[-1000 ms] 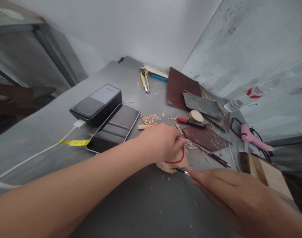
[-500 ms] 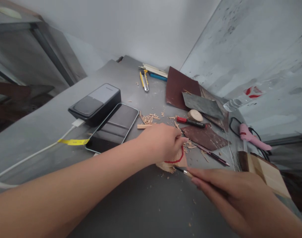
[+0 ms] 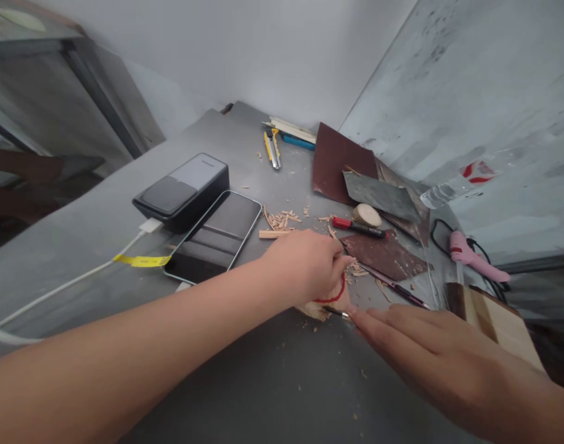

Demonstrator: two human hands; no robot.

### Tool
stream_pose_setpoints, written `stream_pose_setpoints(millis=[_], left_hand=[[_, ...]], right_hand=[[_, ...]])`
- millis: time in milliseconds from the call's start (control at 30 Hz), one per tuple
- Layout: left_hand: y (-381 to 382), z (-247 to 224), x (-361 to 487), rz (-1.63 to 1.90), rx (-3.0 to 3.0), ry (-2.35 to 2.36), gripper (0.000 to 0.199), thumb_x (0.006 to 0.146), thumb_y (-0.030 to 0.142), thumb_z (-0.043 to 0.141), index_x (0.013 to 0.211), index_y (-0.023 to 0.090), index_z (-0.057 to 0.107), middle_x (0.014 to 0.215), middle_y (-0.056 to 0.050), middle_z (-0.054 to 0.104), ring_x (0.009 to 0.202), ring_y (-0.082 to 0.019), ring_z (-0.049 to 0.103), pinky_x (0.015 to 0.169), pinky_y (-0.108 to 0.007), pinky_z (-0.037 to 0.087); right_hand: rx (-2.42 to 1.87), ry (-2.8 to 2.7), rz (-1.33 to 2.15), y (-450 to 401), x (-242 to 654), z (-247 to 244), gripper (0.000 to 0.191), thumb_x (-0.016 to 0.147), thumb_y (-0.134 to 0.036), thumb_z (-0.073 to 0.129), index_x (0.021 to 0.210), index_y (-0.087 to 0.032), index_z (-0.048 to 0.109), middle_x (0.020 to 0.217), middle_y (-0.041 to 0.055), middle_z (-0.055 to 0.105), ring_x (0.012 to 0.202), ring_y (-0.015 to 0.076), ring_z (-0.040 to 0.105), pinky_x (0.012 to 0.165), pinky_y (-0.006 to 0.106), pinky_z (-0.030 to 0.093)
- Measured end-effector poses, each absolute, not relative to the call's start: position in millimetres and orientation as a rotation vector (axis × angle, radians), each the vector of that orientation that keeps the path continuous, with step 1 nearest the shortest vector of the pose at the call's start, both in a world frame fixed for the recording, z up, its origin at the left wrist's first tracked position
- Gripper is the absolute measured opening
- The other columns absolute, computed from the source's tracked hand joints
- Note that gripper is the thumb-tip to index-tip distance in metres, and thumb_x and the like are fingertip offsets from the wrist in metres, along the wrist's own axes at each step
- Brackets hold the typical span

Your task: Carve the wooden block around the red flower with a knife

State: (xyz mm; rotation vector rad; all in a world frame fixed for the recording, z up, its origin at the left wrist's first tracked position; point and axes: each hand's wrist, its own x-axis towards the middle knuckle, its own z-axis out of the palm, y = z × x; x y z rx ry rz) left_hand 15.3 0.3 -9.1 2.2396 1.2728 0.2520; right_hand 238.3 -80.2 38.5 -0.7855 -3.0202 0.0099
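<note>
A small piece of wood (image 3: 317,309) with a curved red line drawn on it lies on the grey table. My left hand (image 3: 307,265) is closed on its far part and covers much of it. My right hand (image 3: 402,336) grips a carving tool (image 3: 338,312) whose dark, thin blade touches the wood's near edge, just outside the red line. The tool's handle is mostly hidden under my right fingers. Wood shavings (image 3: 282,220) lie beyond my left hand.
A phone (image 3: 214,237) and a black power bank (image 3: 184,188) with a white cable stand at left. Behind are a yellow utility knife (image 3: 272,150) and brown sandpaper (image 3: 339,163). A red-capped marker (image 3: 360,227), a wood disc (image 3: 367,215) and a pink glue gun (image 3: 478,259) lie at right.
My right hand has turned flatter and moved slightly forward with the carving tool, its blade shifting along the wood's near edge. My left hand keeps its hold. The whole view has shifted slightly.
</note>
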Motion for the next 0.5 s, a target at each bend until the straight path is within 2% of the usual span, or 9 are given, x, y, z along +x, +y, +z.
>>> stream_pose_setpoints(millis=[67, 133, 233, 300, 367, 433, 500], left_hand=[[0.1, -10.1, 16.0, 0.262, 2.247, 1.272, 0.043, 0.105, 0.048, 0.042, 0.103, 0.025, 0.079, 0.098, -0.01, 0.083, 0.094, -0.035, 0.077, 0.072, -0.039, 0.052], [0.0, -11.0, 16.7, 0.271, 2.25, 1.273, 0.043, 0.105, 0.048, 0.043, 0.104, 0.026, 0.079, 0.099, -0.009, 0.083, 0.095, -0.035, 0.077, 0.074, -0.039, 0.053], [-0.1, -12.0, 17.1, 0.28, 2.254, 1.274, 0.042, 0.104, 0.047, 0.044, 0.103, 0.025, 0.08, 0.098, -0.01, 0.083, 0.095, -0.034, 0.077, 0.075, -0.039, 0.053], [-0.1, -12.5, 17.3, 0.286, 2.258, 1.272, 0.042, 0.104, 0.047, 0.044, 0.103, 0.024, 0.08, 0.098, -0.01, 0.083, 0.095, -0.035, 0.077, 0.075, -0.039, 0.053], [-0.3, -12.9, 17.3, 0.288, 2.26, 1.274, 0.043, 0.104, 0.047, 0.044, 0.104, 0.024, 0.08, 0.098, -0.011, 0.083, 0.094, -0.035, 0.077, 0.074, -0.039, 0.053], [-0.5, -13.0, 17.2, 0.287, 2.261, 1.279, 0.043, 0.104, 0.048, 0.043, 0.103, 0.025, 0.08, 0.097, -0.01, 0.083, 0.094, -0.034, 0.077, 0.074, -0.039, 0.053], [-0.7, -12.9, 16.9, 0.29, 2.264, 1.283, 0.044, 0.104, 0.048, 0.042, 0.102, 0.025, 0.079, 0.097, -0.01, 0.083, 0.094, -0.034, 0.077, 0.074, -0.039, 0.053]], right_hand=[[-0.822, -2.96, 0.137, -78.1, 229.6, 40.7, 0.04, 0.101, -0.006, 0.045, 0.131, -0.017, 0.07, 0.102, 0.0082, 0.085, 0.083, 0.0192, 0.082, 0.07, 0.026, 0.064], [-1.063, -2.784, 0.294, -79.8, 219.2, 41.6, 0.027, 0.104, -0.015, 0.051, 0.114, -0.022, 0.075, 0.09, 0.0022, 0.085, 0.072, 0.0162, 0.08, 0.063, 0.023, 0.062], [-1.273, -2.676, 0.417, -85.5, 212.4, 40.3, 0.025, 0.105, -0.02, 0.053, 0.103, -0.024, 0.077, 0.08, -0.002, 0.083, 0.062, 0.014, 0.077, 0.056, 0.022, 0.058], [-1.124, -2.769, 0.292, -86.6, 217.3, 38.7, 0.029, 0.107, -0.017, 0.047, 0.109, -0.021, 0.076, 0.087, 0.0015, 0.084, 0.068, 0.016, 0.078, 0.061, 0.025, 0.06], [-0.84, -2.896, 0.037, -83.6, 226.8, 37.5, 0.039, 0.107, -0.011, 0.036, 0.123, -0.016, 0.071, 0.097, 0.007, 0.084, 0.078, 0.0199, 0.079, 0.068, 0.03, 0.062], [-0.629, -2.975, -0.185, -77.6, 234.8, 38.0, 0.05, 0.104, -0.005, 0.028, 0.137, -0.012, 0.064, 0.098, 0.0095, 0.083, 0.081, 0.0234, 0.078, 0.068, 0.035, 0.061], [-0.557, -3.022, -0.229, -72.0, 236.3, 40.6, 0.053, 0.102, -0.005, 0.027, 0.141, -0.011, 0.062, 0.095, 0.0096, 0.082, 0.079, 0.0244, 0.077, 0.064, 0.036, 0.06]])
